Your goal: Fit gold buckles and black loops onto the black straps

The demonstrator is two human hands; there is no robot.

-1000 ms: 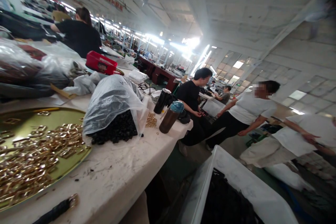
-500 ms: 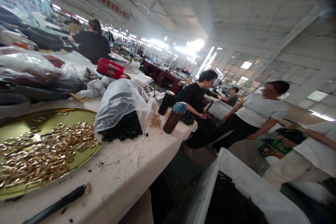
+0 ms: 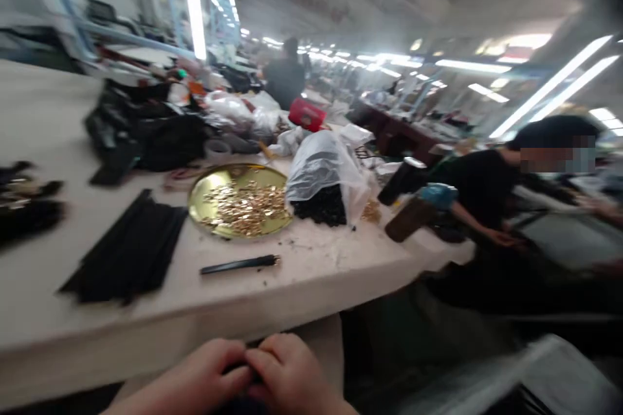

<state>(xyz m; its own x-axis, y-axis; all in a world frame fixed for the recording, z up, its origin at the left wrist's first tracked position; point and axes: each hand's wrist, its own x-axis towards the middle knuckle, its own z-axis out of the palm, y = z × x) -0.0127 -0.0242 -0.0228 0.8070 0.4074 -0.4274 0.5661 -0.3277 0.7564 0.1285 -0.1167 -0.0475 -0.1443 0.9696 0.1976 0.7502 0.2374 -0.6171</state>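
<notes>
My left hand (image 3: pixel 214 369) and my right hand (image 3: pixel 287 366) meet at the bottom of the head view, below the table's front edge. Both have curled fingers that touch; whatever lies between them is hidden. On the pale table (image 3: pixel 311 272) above them lies a black strap (image 3: pixel 238 265) with a gold-coloured fitting at its right end. Behind it a round gold tray (image 3: pixel 195 198) holds many small gold-coloured buckles (image 3: pixel 248 204). A pile of black strips (image 3: pixel 131 246) lies to the left of the tray.
An open plastic bag (image 3: pixel 316 159) of small black pieces stands right of the tray, near a blue-capped bottle (image 3: pixel 413 211) and a dark can (image 3: pixel 402 181). A person in black (image 3: pixel 479 188) sits at the right. A white bin (image 3: pixel 559 363) is at lower right.
The view has swung left and down, with blur. Both my hands now show at the bottom, and the black strips have come into view. The bin has shifted toward the lower right.
</notes>
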